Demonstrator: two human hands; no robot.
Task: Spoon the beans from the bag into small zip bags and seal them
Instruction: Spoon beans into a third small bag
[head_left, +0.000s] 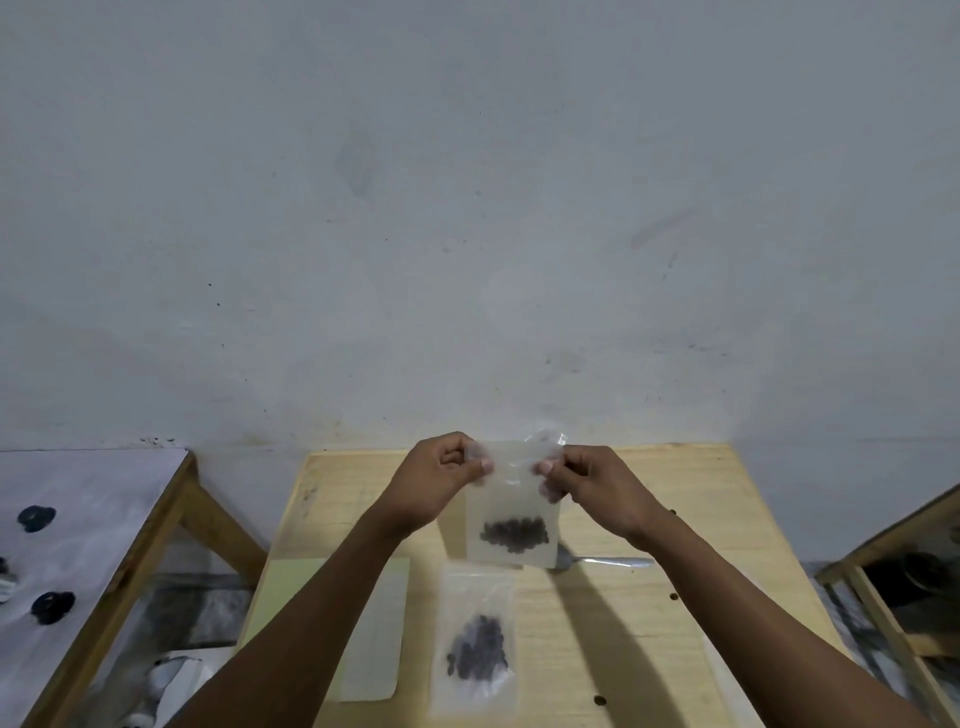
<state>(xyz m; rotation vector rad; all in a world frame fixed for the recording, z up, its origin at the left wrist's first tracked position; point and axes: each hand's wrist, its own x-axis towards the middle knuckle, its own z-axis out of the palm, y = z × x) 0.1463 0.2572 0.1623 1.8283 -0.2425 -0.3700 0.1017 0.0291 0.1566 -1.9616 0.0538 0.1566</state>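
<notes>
A small clear zip bag with dark beans at its bottom hangs upright above the wooden table. My left hand pinches its top left corner and my right hand pinches its top right corner, along the zip strip. A second small zip bag with dark beans lies flat on the table nearer to me. A metal spoon lies on the table behind the held bag, its bowl partly hidden. Crinkled clear plastic shows behind the held bag's top; whether it is the bean bag I cannot tell.
Flat empty clear bags lie on the table under my left forearm, beside a pale green sheet. A side table with dark round objects stands at the left. A wooden frame stands at the right. A grey wall rises behind.
</notes>
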